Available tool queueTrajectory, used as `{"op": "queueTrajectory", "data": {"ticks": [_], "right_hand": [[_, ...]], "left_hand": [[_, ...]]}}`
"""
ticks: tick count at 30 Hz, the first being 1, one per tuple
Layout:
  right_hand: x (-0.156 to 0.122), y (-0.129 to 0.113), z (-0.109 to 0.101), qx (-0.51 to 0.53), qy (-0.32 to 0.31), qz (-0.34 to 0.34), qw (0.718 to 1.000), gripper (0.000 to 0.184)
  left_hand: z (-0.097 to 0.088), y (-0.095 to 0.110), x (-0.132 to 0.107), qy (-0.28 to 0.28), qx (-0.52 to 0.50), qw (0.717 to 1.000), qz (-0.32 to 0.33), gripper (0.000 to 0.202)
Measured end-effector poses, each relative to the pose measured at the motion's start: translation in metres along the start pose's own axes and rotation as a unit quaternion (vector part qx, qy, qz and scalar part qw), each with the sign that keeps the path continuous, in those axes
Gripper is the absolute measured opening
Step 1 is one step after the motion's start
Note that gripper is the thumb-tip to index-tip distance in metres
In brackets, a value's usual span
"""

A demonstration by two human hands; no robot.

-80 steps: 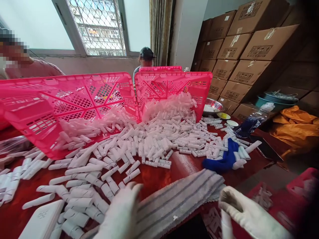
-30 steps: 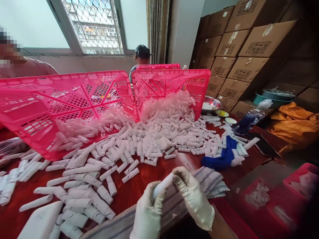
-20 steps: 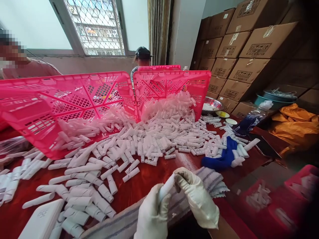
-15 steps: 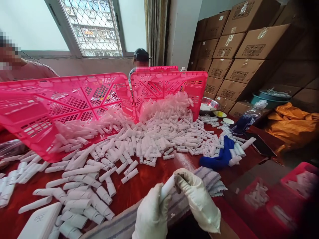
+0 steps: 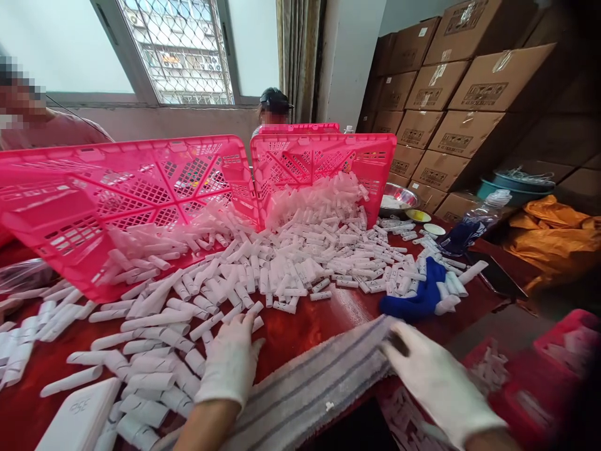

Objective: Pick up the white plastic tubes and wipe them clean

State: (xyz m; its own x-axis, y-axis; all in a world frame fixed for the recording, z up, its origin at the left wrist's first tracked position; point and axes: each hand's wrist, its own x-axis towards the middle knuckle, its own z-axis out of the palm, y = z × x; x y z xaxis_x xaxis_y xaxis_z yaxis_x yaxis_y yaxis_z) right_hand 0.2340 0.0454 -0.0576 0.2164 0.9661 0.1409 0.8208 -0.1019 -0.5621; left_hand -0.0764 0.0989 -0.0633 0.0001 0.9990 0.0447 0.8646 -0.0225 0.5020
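The gloved left hand (image 5: pixel 230 363) is at 7 o'clock, thumb and fingers spread, fingertips at the edge of the white tubes (image 5: pixel 282 272) heaped on the tabletop (image 5: pixel 305 332); contact cannot be told. The gloved right hand (image 5: pixel 432 376), between 4 and 5 o'clock, curls at one end of the striped cloth (image 5: pixel 319 376); whether its grip pinches anything cannot be told.

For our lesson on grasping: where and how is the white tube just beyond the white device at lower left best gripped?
Probably pinch the white tube across its middle, thumb and finger on its long sides, from above. It is slender and lies flat, with red table along both sides; the white device close on the near side may make a low approach awkward.
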Motion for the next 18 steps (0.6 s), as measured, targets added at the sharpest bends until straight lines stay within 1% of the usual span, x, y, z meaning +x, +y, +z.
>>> {"op": "queueTrajectory", "data": {"ticks": [1,2,3,5,6,7,8,9,10,11,12,13,14,15,16,17,18], "right_hand": [[0.014,-0.015,0.01,-0.026,-0.014,-0.018,0.999,0.018],[0.03,-0.031,0.023,-0.046,-0.029,-0.067,0.996,0.023],[0.046,-0.046,0.037,-0.089,-0.049,-0.102,0.99,0.025],[0.072,-0.069,0.062,-0.104,-0.071,-0.124,0.984,0.023],[0.08,-0.076,0.072,-0.106,-0.08,-0.13,0.983,0.023],[0.084,-0.079,0.079,-0.099,-0.087,-0.134,0.982,0.023],[0.084,-0.08,0.084,-0.093,-0.093,-0.14,0.981,0.023],[0.08,-0.079,0.086,-0.09,-0.096,-0.147,0.98,0.024],[0.074,-0.078,0.087,-0.071,-0.095,-0.15,0.982,0.025],[0.066,-0.078,0.087,-0.02,-0.085,-0.145,0.986,0.025],[0.057,-0.078,0.087,0.065,-0.069,-0.129,0.987,0.024],[0.048,-0.079,0.087,0.179,-0.049,-0.103,0.977,0.021],[0.041,-0.081,0.088,0.305,-0.026,-0.07,0.95,0.017],[0.035,-0.084,0.089,0.418,-0.003,-0.034,0.908,0.018],[0.031,-0.087,0.089,0.5,0.015,-0.004,0.866,0.025],[0.028,-0.09,0.089,0.542,0.027,0.019,0.84,0.032],[0.026,-0.093,0.088,0.563,0.032,0.04,0.825,0.038]], "left_hand": [[0.0,-0.001,0.006,-0.016,-0.016,1.0,-0.014,0.047],[0.002,-0.001,0.01,-0.023,-0.035,0.999,-0.024,0.045],[0.003,0.0,0.012,-0.022,-0.054,0.998,-0.034,0.042],[0.005,0.002,0.011,-0.008,-0.08,0.995,-0.052,0.039],[0.006,0.003,0.008,-0.003,-0.118,0.991,-0.067,0.039],[0.006,0.003,0.005,-0.003,-0.185,0.979,-0.088,0.038],[0.006,0.004,0.002,-0.009,-0.271,0.956,-0.113,0.038],[0.007,0.005,-0.001,-0.02,-0.362,0.922,-0.137,0.039],[0.009,0.007,-0.004,-0.032,-0.447,0.88,-0.159,0.043],[0.012,0.011,-0.007,-0.042,-0.514,0.838,-0.177,0.047],[0.016,0.016,-0.01,-0.049,-0.555,0.809,-0.188,0.051],[0.021,0.022,-0.013,-0.053,-0.57,0.798,-0.19,0.054],[0.026,0.029,-0.016,-0.056,-0.59,0.782,-0.19,0.057],[0.031,0.037,-0.02,-0.057,-0.609,0.768,-0.19,0.059],[0.035,0.045,-0.025,-0.058,-0.626,0.754,-0.191,0.061],[0.039,0.052,-0.029,-0.062,-0.639,0.743,-0.19,0.061],[0.041,0.058,-0.034,-0.067,-0.646,0.738,-0.186,0.06]]}}
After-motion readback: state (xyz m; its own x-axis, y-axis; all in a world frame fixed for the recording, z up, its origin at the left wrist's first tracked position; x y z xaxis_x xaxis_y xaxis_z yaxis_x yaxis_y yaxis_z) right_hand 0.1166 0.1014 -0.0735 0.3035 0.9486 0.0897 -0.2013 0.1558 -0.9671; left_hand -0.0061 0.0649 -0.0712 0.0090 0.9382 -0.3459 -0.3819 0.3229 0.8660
